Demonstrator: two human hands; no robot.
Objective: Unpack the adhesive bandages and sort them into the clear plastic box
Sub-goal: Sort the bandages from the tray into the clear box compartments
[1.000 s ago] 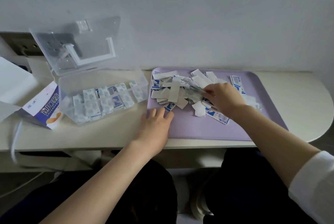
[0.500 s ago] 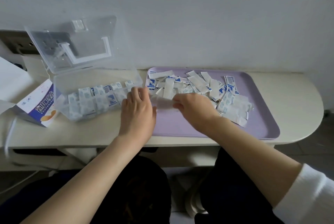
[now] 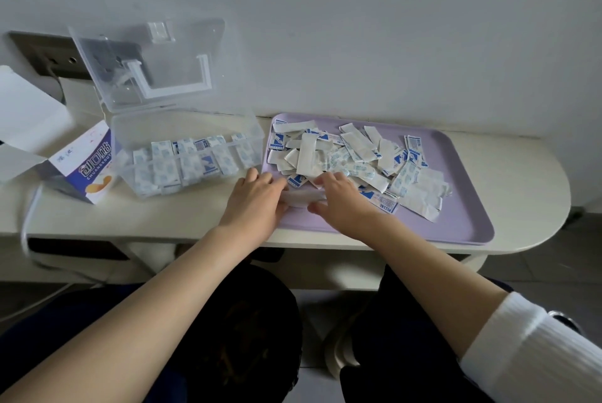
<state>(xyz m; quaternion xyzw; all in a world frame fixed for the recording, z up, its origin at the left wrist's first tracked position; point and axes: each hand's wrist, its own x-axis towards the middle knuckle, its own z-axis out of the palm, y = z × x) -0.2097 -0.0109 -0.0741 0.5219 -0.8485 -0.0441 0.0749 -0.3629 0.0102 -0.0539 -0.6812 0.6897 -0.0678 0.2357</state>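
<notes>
A heap of white and blue wrapped adhesive bandages (image 3: 355, 155) lies on a lilac tray (image 3: 456, 223). The clear plastic box (image 3: 187, 129) stands open to the left of the tray, with rows of bandages (image 3: 182, 161) inside and its lid (image 3: 146, 64) tilted up against the wall. My left hand (image 3: 255, 204) and my right hand (image 3: 342, 204) meet at the tray's near left corner. Both hold the ends of a small stack of white bandages (image 3: 303, 198) between them.
An opened blue and white bandage carton (image 3: 86, 171) lies left of the clear box, with white paper (image 3: 26, 116) behind it. A wall socket plate (image 3: 42, 54) sits at the far left. The cream table (image 3: 521, 174) ends in a rounded right edge.
My right hand left the heap and came toward the tray's near left corner. My left hand rose from the tray edge to meet it, and both now hold a small stack of bandages.
</notes>
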